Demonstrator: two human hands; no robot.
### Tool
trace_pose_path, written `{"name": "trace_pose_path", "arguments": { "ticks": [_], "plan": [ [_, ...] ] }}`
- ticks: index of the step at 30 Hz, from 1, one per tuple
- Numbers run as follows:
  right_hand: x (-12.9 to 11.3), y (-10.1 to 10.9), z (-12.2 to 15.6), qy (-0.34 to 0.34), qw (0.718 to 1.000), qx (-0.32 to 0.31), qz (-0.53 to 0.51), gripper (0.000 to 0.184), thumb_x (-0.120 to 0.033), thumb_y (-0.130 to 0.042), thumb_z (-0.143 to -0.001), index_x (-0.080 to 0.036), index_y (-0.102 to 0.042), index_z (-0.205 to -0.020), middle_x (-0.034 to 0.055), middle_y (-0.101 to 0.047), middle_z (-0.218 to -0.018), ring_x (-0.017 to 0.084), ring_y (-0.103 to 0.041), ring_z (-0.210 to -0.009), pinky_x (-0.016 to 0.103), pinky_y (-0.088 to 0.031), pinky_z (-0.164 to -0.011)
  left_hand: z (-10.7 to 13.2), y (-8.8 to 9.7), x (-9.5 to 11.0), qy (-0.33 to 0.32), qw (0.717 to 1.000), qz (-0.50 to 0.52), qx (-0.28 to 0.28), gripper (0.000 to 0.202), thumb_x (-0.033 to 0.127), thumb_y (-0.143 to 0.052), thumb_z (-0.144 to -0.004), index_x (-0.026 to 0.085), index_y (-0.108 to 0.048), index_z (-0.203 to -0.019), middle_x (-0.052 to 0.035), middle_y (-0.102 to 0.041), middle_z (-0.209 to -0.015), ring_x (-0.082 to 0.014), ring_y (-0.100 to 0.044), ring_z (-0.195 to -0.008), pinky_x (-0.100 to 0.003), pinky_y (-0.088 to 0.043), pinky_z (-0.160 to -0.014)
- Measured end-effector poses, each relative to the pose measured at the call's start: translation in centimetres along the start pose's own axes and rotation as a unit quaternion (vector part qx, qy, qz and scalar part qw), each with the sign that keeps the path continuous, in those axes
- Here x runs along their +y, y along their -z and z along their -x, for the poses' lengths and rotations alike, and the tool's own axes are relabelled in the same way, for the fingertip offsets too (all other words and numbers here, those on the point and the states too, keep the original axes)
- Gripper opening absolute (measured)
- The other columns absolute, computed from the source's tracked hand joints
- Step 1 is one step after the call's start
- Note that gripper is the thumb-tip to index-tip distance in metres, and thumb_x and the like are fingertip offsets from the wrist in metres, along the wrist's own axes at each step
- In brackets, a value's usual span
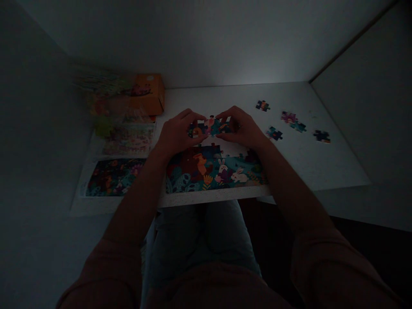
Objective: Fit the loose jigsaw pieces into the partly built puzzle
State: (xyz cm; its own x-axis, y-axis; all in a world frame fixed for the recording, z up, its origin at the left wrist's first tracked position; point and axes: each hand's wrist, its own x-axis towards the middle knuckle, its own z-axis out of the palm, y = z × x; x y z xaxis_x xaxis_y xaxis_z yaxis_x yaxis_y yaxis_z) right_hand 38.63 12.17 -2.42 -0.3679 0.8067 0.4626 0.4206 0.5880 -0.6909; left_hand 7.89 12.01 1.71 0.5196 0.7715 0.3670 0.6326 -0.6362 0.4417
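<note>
Both my left hand (178, 134) and my right hand (241, 128) pinch a small joined section of jigsaw pieces (210, 127) between their fingertips. It is held just above the far edge of a partly assembled jigsaw (212, 169), which shows rabbits, a brown animal and leafy plants. Several loose jigsaw pieces lie to the right of my right hand, including one (274, 133) nearest to it and another (322, 136) farther right. The dim light hides much of the pieces' detail.
The white desk (309, 163) is walled at the back and right. At back left stand an orange box (148, 94) and a blurred, colourful bundle (103, 88). Two printed puzzle pictures (130, 139) lie at left. My legs show below the desk's front edge.
</note>
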Motion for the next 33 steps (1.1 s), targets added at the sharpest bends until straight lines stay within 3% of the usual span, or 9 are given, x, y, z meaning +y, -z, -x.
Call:
{"name": "trace_pose_path", "arguments": {
  "ticks": [9,15,19,23,28,33],
  "plan": [
    [-1.1,0.3,-0.1,-0.038,0.999,-0.011,0.009,0.058,-0.067,-0.103,-0.090,-0.035,-0.081,-0.133,0.0067,-0.075,-0.118,0.022,-0.059,-0.078,0.039,-0.059,-0.069,-0.3,1.0,1.3,0.015,1.000,0.015,-0.010,0.039,0.056,-0.091,-0.105,0.032,-0.084,-0.135,-0.0059,-0.078,-0.109,-0.0308,-0.077,-0.102,-0.041,-0.062,-0.087],
    [-0.4,0.2,0.0,-0.008,1.000,-0.007,0.007,0.058,-0.066,-0.102,-0.092,-0.034,-0.081,-0.136,0.0066,-0.074,-0.121,0.021,-0.060,-0.079,0.039,-0.058,-0.070,-0.2,0.9,0.9,0.017,1.000,0.018,-0.010,0.045,0.063,-0.089,-0.106,0.034,-0.084,-0.141,-0.0061,-0.081,-0.109,-0.0300,-0.077,-0.101,-0.041,-0.063,-0.087],
    [-0.1,0.4,0.0,0.005,1.000,0.005,0.007,0.056,-0.060,-0.104,-0.091,-0.033,-0.083,-0.135,0.0070,-0.075,-0.122,0.020,-0.059,-0.077,0.038,-0.058,-0.068,-0.1,0.8,-0.2,0.027,0.999,0.027,-0.002,0.047,0.061,-0.081,-0.111,0.031,-0.081,-0.147,-0.0075,-0.083,-0.113,-0.0280,-0.076,-0.096,-0.041,-0.063,-0.089],
    [-0.4,0.6,0.0,-0.013,1.000,0.006,0.021,0.052,-0.057,-0.105,-0.090,-0.033,-0.085,-0.131,0.0081,-0.075,-0.122,0.022,-0.062,-0.081,0.038,-0.059,-0.067,-0.3,0.4,-1.9,0.055,0.998,0.013,0.036,0.032,0.053,-0.069,-0.115,0.029,-0.085,-0.131,-0.0088,-0.082,-0.108,-0.0288,-0.074,-0.093,-0.044,-0.063,-0.091],
    [-0.3,0.7,-0.1,-0.014,1.000,-0.003,0.015,0.053,-0.062,-0.105,-0.088,-0.033,-0.086,-0.128,0.0076,-0.075,-0.119,0.021,-0.060,-0.078,0.037,-0.056,-0.062,-0.2,-0.4,-4.0,0.078,0.996,-0.016,0.037,0.017,0.044,-0.074,-0.108,0.032,-0.085,-0.114,-0.0075,-0.080,-0.099,-0.0317,-0.073,-0.095,-0.048,-0.063,-0.094],
    [0.0,1.0,0.1,-0.006,1.000,-0.012,0.007,0.054,-0.065,-0.103,-0.091,-0.034,-0.086,-0.131,0.0088,-0.074,-0.124,0.020,-0.057,-0.073,0.043,-0.061,-0.066,0.0,-0.8,-5.5,0.099,0.994,-0.031,0.033,0.007,0.039,-0.081,-0.102,0.032,-0.083,-0.103,-0.0076,-0.077,-0.096,-0.0330,-0.072,-0.097,-0.050,-0.062,-0.094]
  ]
}}
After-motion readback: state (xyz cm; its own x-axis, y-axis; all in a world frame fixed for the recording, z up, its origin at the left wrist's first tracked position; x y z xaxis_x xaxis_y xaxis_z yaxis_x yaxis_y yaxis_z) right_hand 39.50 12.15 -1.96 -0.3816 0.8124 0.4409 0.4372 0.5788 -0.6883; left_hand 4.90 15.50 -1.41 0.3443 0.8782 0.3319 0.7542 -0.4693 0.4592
